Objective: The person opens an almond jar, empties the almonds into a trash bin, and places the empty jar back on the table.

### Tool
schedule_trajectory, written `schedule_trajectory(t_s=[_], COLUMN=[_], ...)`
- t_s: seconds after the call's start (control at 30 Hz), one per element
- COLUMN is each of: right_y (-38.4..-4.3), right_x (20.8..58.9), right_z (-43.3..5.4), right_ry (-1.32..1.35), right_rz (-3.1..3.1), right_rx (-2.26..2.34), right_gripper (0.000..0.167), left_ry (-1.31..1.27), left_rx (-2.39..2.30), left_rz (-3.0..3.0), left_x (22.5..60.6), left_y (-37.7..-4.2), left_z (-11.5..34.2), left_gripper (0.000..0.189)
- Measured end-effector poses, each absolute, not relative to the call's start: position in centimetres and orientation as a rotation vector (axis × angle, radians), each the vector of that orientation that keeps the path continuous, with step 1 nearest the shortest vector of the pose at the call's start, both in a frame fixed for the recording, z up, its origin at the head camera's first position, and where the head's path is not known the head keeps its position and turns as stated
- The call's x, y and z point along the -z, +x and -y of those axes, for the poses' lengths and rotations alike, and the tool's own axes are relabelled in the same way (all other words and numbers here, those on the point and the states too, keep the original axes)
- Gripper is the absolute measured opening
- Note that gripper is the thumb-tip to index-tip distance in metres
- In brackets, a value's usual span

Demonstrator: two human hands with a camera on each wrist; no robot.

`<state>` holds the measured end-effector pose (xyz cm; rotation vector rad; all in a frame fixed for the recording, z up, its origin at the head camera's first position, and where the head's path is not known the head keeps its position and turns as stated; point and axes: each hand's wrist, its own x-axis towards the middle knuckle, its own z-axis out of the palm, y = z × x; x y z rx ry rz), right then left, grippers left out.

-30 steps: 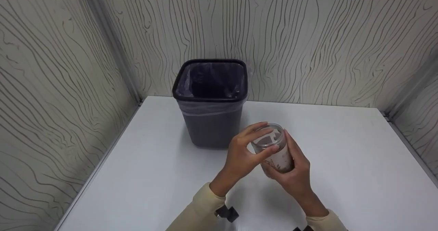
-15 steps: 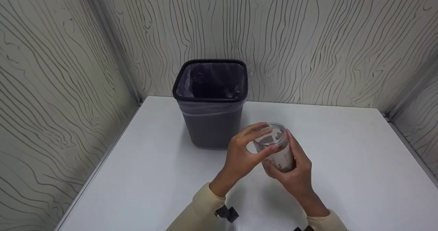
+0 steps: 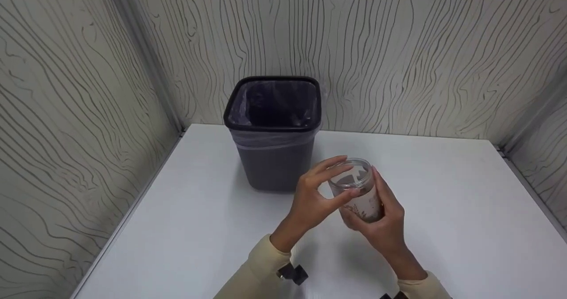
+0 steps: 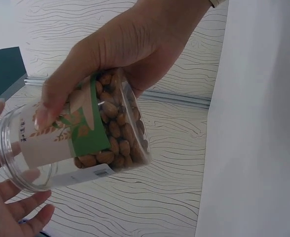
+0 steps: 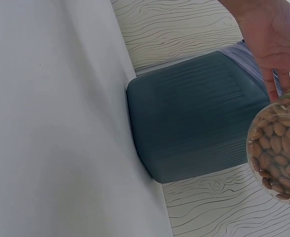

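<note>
Head view: left hand bent round the rim of a clear jar, spread about as wide as its mouth, thumb near side, fingers far side. Right hand wraps the body lower down, thumb in front, fingers along the right. Jar held between them, tilted, off the table. Cannot tell whether a clear lid is on.

Change over the last second: small. Jar and right hand have edged slightly right; left hand nearly where it was, both grips kept. Reads as fine work at the mouth, perhaps a twist; nothing has come loose as yet.

Left wrist view: almonds toward the base, green-and-pale label round the side.

Farther out: dark bin upright just behind the left hand, bag folded over its rim. Wood-grain wall beyond.
</note>
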<state>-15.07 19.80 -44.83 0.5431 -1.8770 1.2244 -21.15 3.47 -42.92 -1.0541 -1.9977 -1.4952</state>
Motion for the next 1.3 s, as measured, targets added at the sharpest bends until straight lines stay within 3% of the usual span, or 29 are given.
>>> schedule_trajectory(t_s=[0.57, 1.3], right_y=[-15.0, -14.9], right_x=[44.7, 44.7], right_z=[-19.8, -19.5], right_ry=[0.615, 0.647], right_rz=[1.867, 1.869], right_rx=[-1.288, -1.33], right_gripper=[0.097, 0.098], left_ry=[-1.315, -1.334], left_rx=[1.668, 1.682], left_rz=[1.882, 1.919], left_x=[43.6, 43.6], left_y=[-22.3, -22.4], left_z=[-3.0, -3.1], left_gripper=[0.052, 0.048])
